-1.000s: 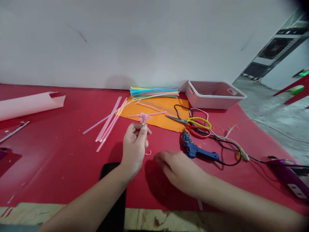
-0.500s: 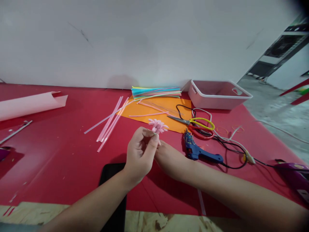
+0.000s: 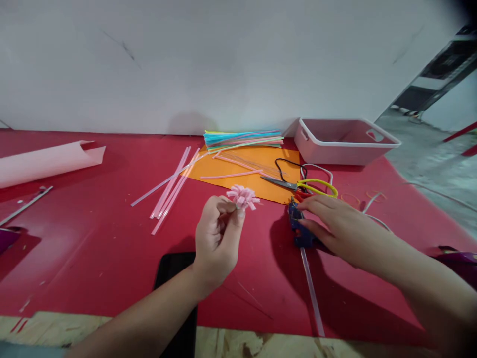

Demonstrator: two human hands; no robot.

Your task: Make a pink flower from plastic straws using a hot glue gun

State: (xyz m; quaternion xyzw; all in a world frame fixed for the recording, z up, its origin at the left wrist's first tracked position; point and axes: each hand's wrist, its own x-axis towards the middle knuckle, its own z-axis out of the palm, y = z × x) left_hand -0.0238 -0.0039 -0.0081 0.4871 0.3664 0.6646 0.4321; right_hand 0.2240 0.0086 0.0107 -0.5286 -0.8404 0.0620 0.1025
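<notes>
Between the thumb and fingers of my left hand (image 3: 218, 241) is a fluffy pink flower (image 3: 244, 197), its petals pointing up and outward. My right hand (image 3: 335, 223) reaches over the blue glue gun (image 3: 299, 226), with thumb and fingers spread at its body; part of the gun is hidden behind the hand. A clear glue stick (image 3: 312, 293) extends from the gun toward the table's front edge. Just behind my right hand lie scissors (image 3: 316, 188) with yellow and red handles, the red one mostly covered.
Colourful pipe cleaners (image 3: 242, 139) rest on orange paper (image 3: 270, 191). Glue sticks (image 3: 175, 191) lie left of it. A pink basket (image 3: 343, 153) stands at back right, a pink roll (image 3: 48, 161) at left. A black phone-like object (image 3: 181, 318) lies below my left forearm.
My right hand has left the flower and moved right to the glue gun. My left hand still holds the flower, which shows more fully.
</notes>
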